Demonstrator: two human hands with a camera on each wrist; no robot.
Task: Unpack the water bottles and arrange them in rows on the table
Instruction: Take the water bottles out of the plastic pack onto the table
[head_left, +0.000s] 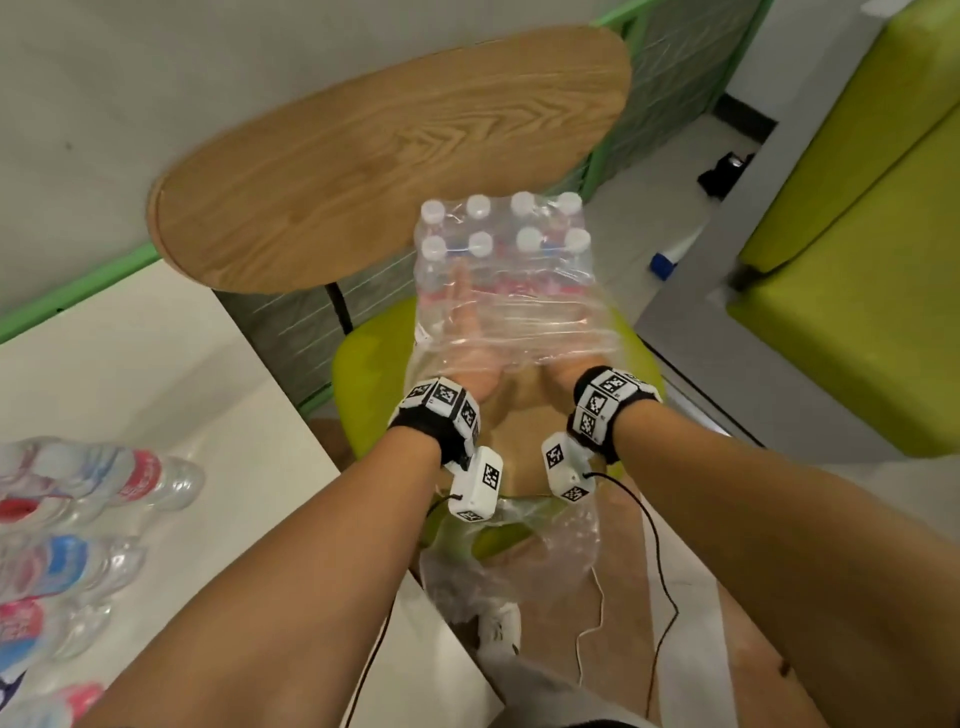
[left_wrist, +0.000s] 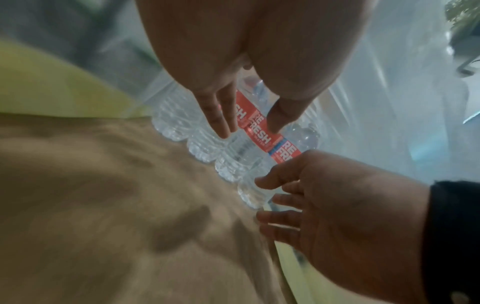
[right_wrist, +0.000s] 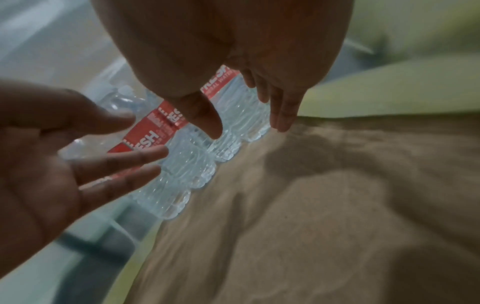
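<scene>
Bottles (head_left: 503, 244) remaining in the pack lie on a green chair seat (head_left: 363, 358) straight ahead of the person, still wrapped in torn clear plastic wrap (head_left: 519, 322), caps pointing away to the far side and bases toward the wrists; the long axis of each bottle runs near-to-far, in line with both forearms. Both hands are inside the open near end of the wrap. The left hand (head_left: 470, 332) reaches farther in, fingers straight and slightly spread, laid along the bottle sides at the left of the pack; its grip is open, closed on nothing. The right hand (head_left: 563, 371) sits at the mouth of the wrap on the right, fingers also loosely extended toward the ribbed bases in the wrist views, grip open as well. So the bottles lie just beyond and beneath the fingertips, the left hand being the nearer to a hold. Judging from this, the coming move is to close round a bottle and draw it back toward the body, base first. The table (head_left: 171, 374) lies to the left, where unpacked bottles (head_left: 78, 519) lie at its near left edge.
</scene>
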